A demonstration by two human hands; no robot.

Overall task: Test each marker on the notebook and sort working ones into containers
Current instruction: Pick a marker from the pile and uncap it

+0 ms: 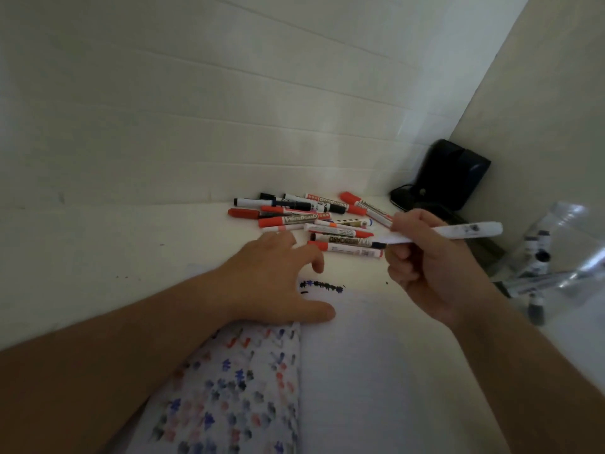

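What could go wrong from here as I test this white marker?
The white marker in the right hand points its dark tip toward the left hand, so ink could mark those fingers. The left hand lies beside the marker pile and could scatter it. Fresh black scribbles on the notebook may smear.

Wall: white, horizontal seams.
Side wall: plain beige.
Corner: dark device.
Light: dim.

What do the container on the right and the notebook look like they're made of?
The container looks like clear glossy plastic: markers show through its wall and it catches highlights, though glass is possible. The notebook looks like matte white paper, with ink scribbles soaked in.
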